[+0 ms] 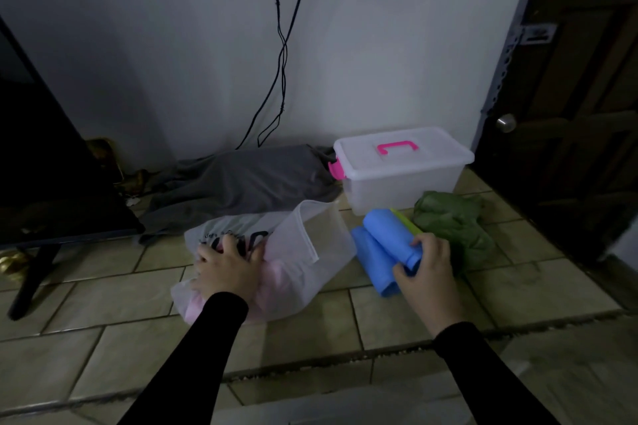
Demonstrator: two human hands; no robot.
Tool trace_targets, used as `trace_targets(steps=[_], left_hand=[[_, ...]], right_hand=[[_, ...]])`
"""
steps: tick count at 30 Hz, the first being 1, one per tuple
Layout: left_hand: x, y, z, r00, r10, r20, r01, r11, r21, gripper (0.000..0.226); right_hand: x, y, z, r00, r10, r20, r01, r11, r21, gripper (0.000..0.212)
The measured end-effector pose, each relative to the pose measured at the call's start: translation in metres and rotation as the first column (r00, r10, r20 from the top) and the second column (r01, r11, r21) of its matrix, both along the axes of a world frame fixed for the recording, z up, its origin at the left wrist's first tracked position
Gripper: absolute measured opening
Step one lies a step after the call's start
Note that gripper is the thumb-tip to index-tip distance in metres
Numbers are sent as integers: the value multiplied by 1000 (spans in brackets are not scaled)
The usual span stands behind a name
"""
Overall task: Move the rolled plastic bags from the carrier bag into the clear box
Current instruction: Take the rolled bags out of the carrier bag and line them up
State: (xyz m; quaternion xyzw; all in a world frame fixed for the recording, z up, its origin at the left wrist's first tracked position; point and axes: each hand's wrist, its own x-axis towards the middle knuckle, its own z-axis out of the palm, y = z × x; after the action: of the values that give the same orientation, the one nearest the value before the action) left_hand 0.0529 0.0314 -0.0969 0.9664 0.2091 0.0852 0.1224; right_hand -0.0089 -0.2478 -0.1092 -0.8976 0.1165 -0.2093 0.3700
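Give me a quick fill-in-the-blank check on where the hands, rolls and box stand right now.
1. The right hand grips a ____ roll.
2. The clear box has its lid ____.
3. The left hand rests on the ____.
4. The box handle is ____.

Missing words: blue; on; carrier bag; pink

A white, see-through carrier bag [293, 272] slumps on the floor at centre frame, something pink inside — perhaps more rolls. Just to its right lie two blue rolled bags [383, 252], side by side, with a thin yellow-green one [407, 220] behind. The clear box [402, 169] — lid on, pink handle — stands upper right.
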Motion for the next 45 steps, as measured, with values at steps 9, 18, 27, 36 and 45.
trace_targets(steps=[9,18,27,36,45], left_hand=[[-5,4,-8,1000,-25,-1,25,1000,15,68],[-7,32,6,982,106,154,4,811,-585,52],[-9,55,5,985,148,-88,-161,612,-774,58],[-18,31,68,902,180,392,161,702,-694,49],[-12,31,113,794,-76,604,234,954,-187,34]], right_hand=[[21,42,52,994,74,-76,-76,997,-21,38],[57,110,97,903,352,-245,-329,935,130,50],[80,68,53,914,194,-357,-167,980,103,28],[71,75,37,955,174,-240,-124,970,209,29],[58,100,18,957,141,-253,-44,934,355,23]])
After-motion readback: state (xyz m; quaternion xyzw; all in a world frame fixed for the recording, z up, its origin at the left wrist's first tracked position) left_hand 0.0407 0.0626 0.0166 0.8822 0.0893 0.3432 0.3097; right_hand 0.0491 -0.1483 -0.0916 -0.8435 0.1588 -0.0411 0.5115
